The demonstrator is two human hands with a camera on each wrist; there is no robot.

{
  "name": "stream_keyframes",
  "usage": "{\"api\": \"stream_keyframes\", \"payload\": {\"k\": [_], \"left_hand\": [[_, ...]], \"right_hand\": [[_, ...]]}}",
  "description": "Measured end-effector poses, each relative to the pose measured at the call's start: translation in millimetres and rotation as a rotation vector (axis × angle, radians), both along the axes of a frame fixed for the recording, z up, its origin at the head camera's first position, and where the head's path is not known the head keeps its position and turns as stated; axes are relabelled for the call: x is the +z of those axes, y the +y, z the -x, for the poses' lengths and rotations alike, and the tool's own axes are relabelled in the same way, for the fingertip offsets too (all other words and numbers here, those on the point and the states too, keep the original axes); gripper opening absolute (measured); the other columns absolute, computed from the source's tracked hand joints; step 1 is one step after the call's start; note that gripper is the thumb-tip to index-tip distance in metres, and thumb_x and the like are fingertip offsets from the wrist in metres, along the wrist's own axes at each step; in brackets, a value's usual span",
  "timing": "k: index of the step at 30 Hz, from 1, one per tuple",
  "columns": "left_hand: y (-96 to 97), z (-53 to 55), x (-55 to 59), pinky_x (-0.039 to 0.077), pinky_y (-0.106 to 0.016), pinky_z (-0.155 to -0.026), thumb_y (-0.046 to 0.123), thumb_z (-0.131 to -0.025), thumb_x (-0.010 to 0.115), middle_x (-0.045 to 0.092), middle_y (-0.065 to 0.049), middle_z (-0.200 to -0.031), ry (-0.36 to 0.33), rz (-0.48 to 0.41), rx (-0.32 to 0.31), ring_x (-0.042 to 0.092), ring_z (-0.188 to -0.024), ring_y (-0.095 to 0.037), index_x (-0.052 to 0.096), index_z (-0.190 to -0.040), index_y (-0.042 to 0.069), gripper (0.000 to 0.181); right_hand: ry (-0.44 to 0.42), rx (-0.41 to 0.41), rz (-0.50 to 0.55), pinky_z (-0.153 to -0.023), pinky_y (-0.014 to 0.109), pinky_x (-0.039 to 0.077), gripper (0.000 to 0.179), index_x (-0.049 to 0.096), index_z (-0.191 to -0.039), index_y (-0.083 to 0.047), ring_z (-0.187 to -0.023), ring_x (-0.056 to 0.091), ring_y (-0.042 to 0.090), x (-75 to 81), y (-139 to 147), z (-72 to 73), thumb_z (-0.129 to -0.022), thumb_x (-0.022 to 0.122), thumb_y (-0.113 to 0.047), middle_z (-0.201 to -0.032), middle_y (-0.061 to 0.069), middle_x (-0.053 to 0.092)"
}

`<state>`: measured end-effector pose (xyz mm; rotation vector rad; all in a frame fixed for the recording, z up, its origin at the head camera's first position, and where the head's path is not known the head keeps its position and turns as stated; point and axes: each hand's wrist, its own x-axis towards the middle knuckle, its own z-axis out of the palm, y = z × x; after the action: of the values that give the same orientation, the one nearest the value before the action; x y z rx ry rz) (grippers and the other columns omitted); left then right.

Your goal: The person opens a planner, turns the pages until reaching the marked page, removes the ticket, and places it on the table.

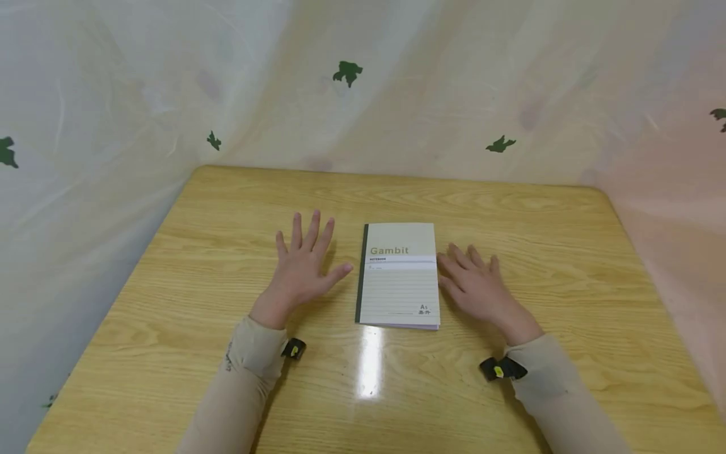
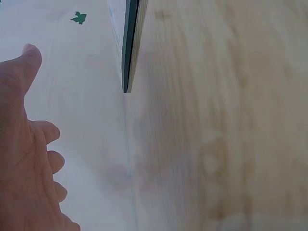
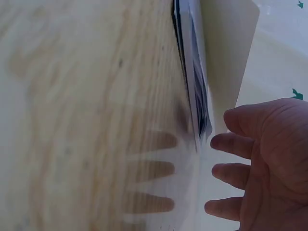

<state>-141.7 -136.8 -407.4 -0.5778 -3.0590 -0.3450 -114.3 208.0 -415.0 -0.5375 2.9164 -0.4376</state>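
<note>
A closed notebook (image 1: 399, 287) lies on the wooden table, its light cover marked "Gambit" and its dark spine (image 2: 129, 48) along the left side. To the left of that spine, my left hand (image 1: 300, 271) is held with fingers spread and the thumb pointing towards the book, apart from it. My right hand (image 1: 479, 287) is close by the notebook's right edge, fingers extended. Whether a fingertip touches that edge I cannot tell. In the right wrist view the page edges (image 3: 197, 82) show beside my right thumb and fingers. Neither hand holds anything.
The wood-grain table (image 1: 170, 328) has a bright light reflection (image 1: 370, 362) in front of the notebook. Pale curtain-like sheeting (image 1: 420, 94) with green leaf-like shapes hangs behind and at both sides. A black strap (image 1: 501, 369) is at each wrist.
</note>
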Motion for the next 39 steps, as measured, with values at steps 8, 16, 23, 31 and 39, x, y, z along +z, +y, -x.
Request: {"api": "stream_keyframes", "payload": {"k": [8, 16, 23, 31, 39], "left_hand": [[0.1, -2.9, 1.5, -0.001, -0.073, -0.106, 0.07, -0.093, 0.035, -0.008, -0.011, -0.163, -0.014, -0.03, -0.024, -0.022, -0.144, -0.038, 0.005, -0.158, 0.014, 0.091], [-0.4, -4.0, 9.5, -0.004, -0.07, -0.108, 0.068, -0.095, 0.033, -0.011, -0.005, -0.162, -0.028, -0.096, -0.044, -0.021, -0.144, -0.036, 0.006, -0.158, 0.013, 0.087], [3.0, -9.3, 22.0, -0.003, -0.068, -0.109, 0.066, -0.098, 0.028, -0.002, -0.002, -0.164, -0.014, -0.212, -0.085, -0.02, -0.145, -0.027, 0.012, -0.158, 0.013, 0.082], [6.8, -20.3, 42.6, 0.001, -0.065, -0.112, 0.066, -0.098, 0.019, 0.007, -0.002, -0.163, 0.056, -0.344, -0.147, -0.011, -0.148, -0.026, 0.018, -0.157, 0.014, 0.078], [16.4, -35.3, 64.9, 0.008, -0.055, -0.116, 0.057, -0.102, 0.028, 0.021, -0.011, -0.16, 0.254, -0.407, -0.29, 0.002, -0.149, -0.03, 0.035, -0.151, 0.006, 0.072]], "right_hand": [[-0.002, 0.021, 0.116, -0.102, 0.077, 0.006, 0.05, 0.036, -0.152, -0.014, -0.14, 0.017, 0.053, 7.1, -8, -2.5, -0.104, 0.045, -0.024, -0.158, 0.019, 0.024], [0.028, 0.072, 0.347, -0.107, 0.072, 0.009, 0.049, 0.04, -0.15, -0.011, -0.141, 0.026, 0.045, 22.0, -31, -3.6, -0.102, 0.048, -0.016, -0.154, 0.019, 0.033], [0.071, 0.184, 0.47, -0.106, 0.069, 0.02, 0.043, 0.05, -0.142, -0.014, -0.139, 0.037, 0.03, 17.4, -62, 1.0, -0.099, 0.052, -0.015, -0.148, 0.01, 0.045], [0.04, 0.24, 0.362, -0.111, 0.053, 0.029, 0.059, 0.034, -0.151, -0.003, -0.139, 0.034, 0.037, 9.2, -91, 0.2, -0.101, 0.052, -0.029, -0.154, 0.018, 0.034], [0.06, 0.329, 0.253, -0.107, 0.06, 0.031, 0.062, 0.032, -0.152, -0.007, -0.136, 0.038, 0.04, 0.9, -107, -0.3, -0.101, 0.052, -0.035, -0.156, 0.013, 0.032]]}}
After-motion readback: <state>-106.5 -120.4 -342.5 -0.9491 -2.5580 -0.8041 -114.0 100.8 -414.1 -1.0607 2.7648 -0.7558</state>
